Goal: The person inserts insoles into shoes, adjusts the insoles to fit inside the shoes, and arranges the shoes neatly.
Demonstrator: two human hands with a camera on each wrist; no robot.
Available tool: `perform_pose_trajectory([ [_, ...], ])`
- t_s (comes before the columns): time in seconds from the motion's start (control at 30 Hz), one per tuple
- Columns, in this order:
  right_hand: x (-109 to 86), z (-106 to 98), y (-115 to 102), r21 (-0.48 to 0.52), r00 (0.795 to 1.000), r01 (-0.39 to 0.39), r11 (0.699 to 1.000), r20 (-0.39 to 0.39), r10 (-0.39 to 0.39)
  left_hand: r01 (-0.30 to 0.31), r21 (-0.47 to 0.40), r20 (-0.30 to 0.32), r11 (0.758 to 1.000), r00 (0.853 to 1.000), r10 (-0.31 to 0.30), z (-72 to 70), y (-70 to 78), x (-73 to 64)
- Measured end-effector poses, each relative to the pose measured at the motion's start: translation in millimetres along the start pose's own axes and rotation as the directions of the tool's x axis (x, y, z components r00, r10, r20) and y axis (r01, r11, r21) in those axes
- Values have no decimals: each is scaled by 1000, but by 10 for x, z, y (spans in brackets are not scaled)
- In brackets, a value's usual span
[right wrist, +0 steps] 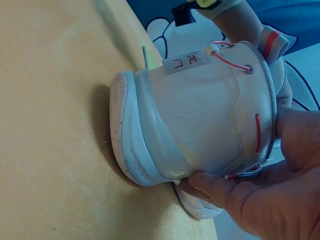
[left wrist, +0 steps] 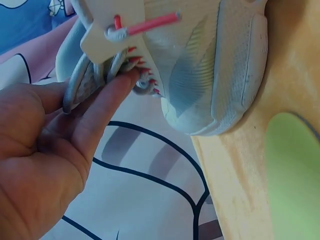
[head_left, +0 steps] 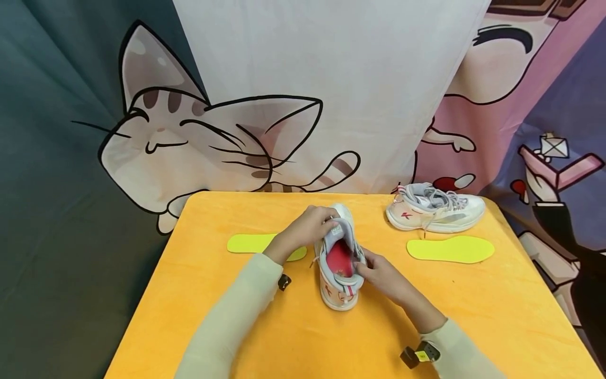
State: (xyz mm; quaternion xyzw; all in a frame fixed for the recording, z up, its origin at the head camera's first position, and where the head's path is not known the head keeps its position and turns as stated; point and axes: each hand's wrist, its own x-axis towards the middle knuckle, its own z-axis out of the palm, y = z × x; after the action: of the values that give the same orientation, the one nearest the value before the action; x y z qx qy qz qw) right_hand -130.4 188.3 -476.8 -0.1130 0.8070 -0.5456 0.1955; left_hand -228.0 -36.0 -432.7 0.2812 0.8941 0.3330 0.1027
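A white sneaker [head_left: 335,298] with a red inside stands on the yellow table between my hands, heel toward me. My left hand [head_left: 310,227] pinches its padded tongue near the laces, as the left wrist view shows, where the tongue [left wrist: 82,82] sits between thumb and fingers. On the other side, my right hand [head_left: 385,275] grips the shoe's collar, thumb at the opening and fingers along the outer wall. The right wrist view shows the heel [right wrist: 200,112] with red cord stitching. Part of a yellow-green insole [head_left: 248,243] is hidden behind my left wrist.
A second white sneaker [head_left: 435,210] stands at the back right of the table [head_left: 293,337], toe pointing right. Just in front of it lies another yellow-green insole [head_left: 450,249]. A printed cloth with a cartoon cat [head_left: 161,158] hangs behind the table.
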Motion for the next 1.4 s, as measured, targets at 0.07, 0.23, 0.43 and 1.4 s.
perform_pose_trajectory([
  [0.07, -2, -1, -4, 1, 1000, -4, 1000, -2, 4, 5, -5, 12, 1000, 1000, -5, -21, -11, 36],
  [0.23, -7, -13, 0, -8, 1000, 1, 1000, 0, -1, 68, -102, 77, 992, 995, -60, -58, -41, 114],
  [0.43, 5, -13, 6, -10, 1000, -1, 1000, 12, 1, 148, -197, 121, 969, 985, -125, -72, -113, 190],
  [1.4, 92, -114, -46, -219, 982, 17, 975, -181, -58, 182, -250, 93, 951, 982, -164, -15, -93, 108],
])
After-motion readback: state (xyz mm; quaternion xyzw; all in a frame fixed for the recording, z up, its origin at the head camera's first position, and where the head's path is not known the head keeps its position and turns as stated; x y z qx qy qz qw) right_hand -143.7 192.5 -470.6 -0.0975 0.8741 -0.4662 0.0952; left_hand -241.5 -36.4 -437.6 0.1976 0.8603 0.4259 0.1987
